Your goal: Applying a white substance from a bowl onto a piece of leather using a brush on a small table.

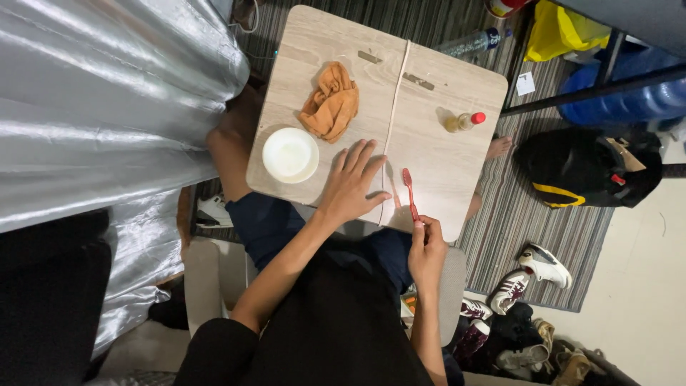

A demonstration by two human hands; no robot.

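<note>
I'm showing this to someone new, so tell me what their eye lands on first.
The small wooden table across the person's lap draws the eye, with the left hand flat on it and the right hand holding a red toothbrush by its handle at the near edge. An orange cloth lies crumpled beside a white bowl, and a small red-capped bottle lies on the table's right side.

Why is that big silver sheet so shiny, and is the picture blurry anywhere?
In the head view, the silver sheet catches the room light in bright streaks of glare. The table is evenly lit, and the left hand casts a soft shadow beside the toothbrush that the right hand holds. The middle looks sharp; straight lines bend a little near the edges.
</note>
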